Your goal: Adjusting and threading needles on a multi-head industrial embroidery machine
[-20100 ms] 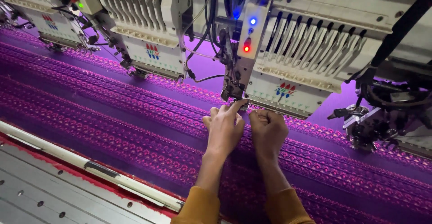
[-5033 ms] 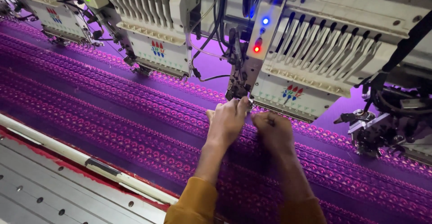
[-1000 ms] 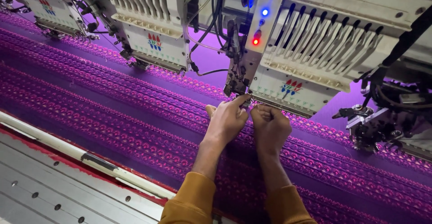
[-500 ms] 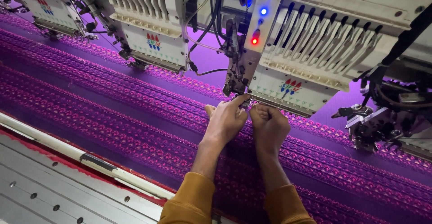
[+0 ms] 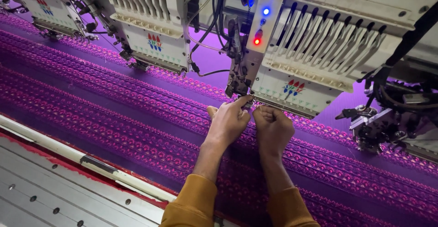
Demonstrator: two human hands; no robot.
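Your left hand (image 5: 229, 120) pinches at the needle area (image 5: 241, 92) under the embroidery head (image 5: 292, 78); your right hand (image 5: 273, 125), fisted beside it (contents unseen). Purple fabric (image 5: 114, 113) already carries stitched rows; threading looks unfinished.

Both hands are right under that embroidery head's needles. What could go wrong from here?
1. The left hand has a fingertip up at the needle area, and the head's lights are lit: if it runs, the finger could be pierced.
2. The right hand, fisted beside it on the purple fabric, could drag or pucker the stitched rows.
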